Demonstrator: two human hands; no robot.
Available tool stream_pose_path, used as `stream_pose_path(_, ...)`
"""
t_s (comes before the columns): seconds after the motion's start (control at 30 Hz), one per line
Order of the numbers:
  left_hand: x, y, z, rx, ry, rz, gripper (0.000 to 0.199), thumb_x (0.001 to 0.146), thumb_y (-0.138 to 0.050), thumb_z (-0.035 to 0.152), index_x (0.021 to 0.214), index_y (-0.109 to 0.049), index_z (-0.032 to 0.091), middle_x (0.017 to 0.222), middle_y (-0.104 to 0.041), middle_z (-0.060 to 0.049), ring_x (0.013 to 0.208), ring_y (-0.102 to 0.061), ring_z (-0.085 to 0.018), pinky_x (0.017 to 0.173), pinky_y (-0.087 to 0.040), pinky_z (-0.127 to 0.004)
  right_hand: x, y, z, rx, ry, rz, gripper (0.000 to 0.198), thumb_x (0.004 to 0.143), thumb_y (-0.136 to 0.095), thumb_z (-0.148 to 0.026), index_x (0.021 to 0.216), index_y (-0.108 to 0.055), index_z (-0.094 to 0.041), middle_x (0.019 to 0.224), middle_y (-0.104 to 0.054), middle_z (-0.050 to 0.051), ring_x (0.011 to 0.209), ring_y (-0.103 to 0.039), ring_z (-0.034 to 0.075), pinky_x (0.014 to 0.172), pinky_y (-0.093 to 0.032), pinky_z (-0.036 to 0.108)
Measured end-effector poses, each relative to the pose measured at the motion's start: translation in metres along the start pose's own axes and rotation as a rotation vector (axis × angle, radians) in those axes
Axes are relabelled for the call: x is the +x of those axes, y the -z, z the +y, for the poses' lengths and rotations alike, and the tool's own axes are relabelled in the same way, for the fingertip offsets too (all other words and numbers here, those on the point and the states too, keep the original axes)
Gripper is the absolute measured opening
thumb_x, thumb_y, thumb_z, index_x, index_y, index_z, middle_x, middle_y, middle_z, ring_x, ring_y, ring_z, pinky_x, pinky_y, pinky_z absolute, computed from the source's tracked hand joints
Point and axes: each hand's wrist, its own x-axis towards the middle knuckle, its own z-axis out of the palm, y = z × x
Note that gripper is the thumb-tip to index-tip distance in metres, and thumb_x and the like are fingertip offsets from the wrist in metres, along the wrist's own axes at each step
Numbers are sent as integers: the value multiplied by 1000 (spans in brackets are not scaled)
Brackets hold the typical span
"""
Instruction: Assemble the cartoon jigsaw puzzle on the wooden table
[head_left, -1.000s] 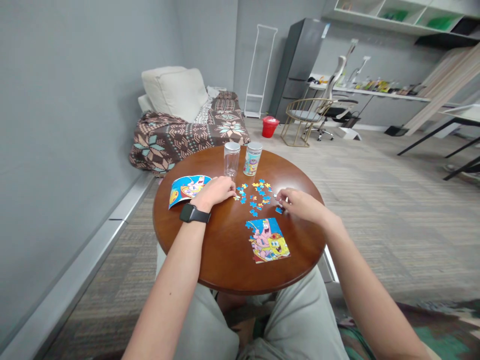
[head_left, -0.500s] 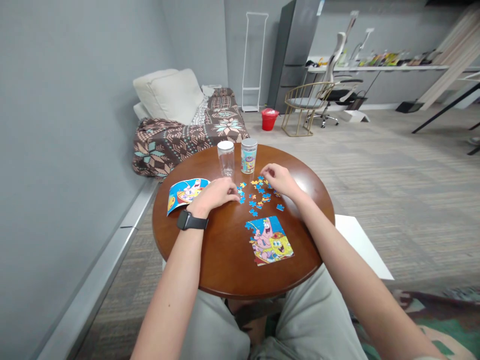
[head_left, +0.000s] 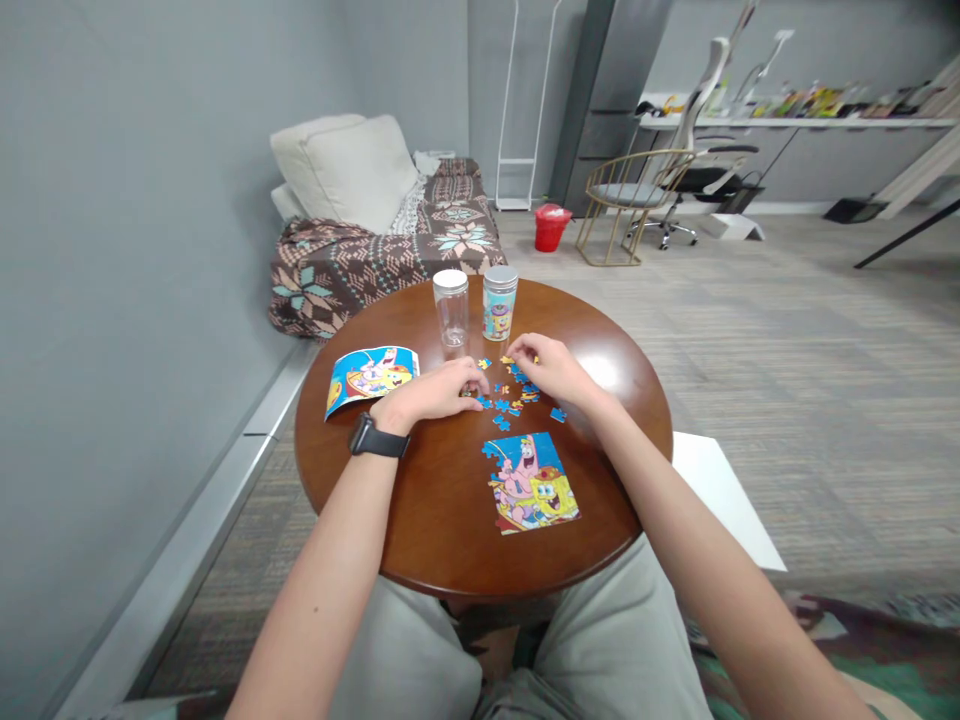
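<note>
My left hand (head_left: pixel 444 388), with a dark watch on the wrist, rests at the left edge of a scatter of loose jigsaw pieces (head_left: pixel 516 407). Its fingers and thumb are apart, curved around a few pieces. From the right, my right hand (head_left: pixel 553 368) reaches over the far side of the pile. Its bent fingers are parted, fingertips down among the pieces, some of which it covers. Nearer to me lies a partly assembled jigsaw puzzle (head_left: pixel 536 482) of cartoon figures, its left edge uneven. A single blue piece (head_left: pixel 558 414) sits apart, below my right hand.
On the round wooden table (head_left: pixel 442 520), a clear jar (head_left: pixel 451 312) and a printed jar (head_left: pixel 499 305) stand behind the pieces. A curled picture sheet (head_left: pixel 367 374) lies at left. Beyond are a covered couch (head_left: pixel 375 250), a red bin (head_left: pixel 550 230) and a gold chair (head_left: pixel 630 195).
My right hand has shifted left and in over the loose pieces, covering more of them. My left hand has stayed nearly in place. The whole view has shifted slightly.
</note>
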Motion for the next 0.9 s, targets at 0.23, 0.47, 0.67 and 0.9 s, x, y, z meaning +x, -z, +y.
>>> stream_pose_path(0.23,-1,-2,8,52,-10,-28,12,81,-57,12,88,-64,18,98,-57,-5,95,-54,-18,87,-42,-29,-2,0,-2,25,26,-23,18,81,-49,-16,86,-66,-17,84,-68,3,75,-59,15,72,-44,26)
stream_pose_path(0.47,-3,1,22,35,-23,-76,12,73,-55,7,76,-59,18,85,-63,-2,82,-56,-16,74,-42,-27,-1,-2,0,4,43,-37,17,81,-50,-15,86,-66,-17,85,-68,4,74,-58,15,72,-44,26)
stream_pose_path(0.67,-7,10,27,-164,-2,-67,5,76,-62,20,78,-60,16,76,-64,0,69,-58,-13,64,-42,-23,0,-3,5,9,57,-57,17,82,-50,-16,87,-66,-17,86,-69,4,76,-60,16,73,-45,27)
stream_pose_path(0.9,-30,20,46,-462,10,-253,13,76,-69,24,84,-66,15,73,-71,-2,67,-65,-14,61,-45,-21,-2,-1,7,35,117,-124,17,83,-51,-18,88,-67,-17,87,-68,5,75,-59,15,72,-45,27)
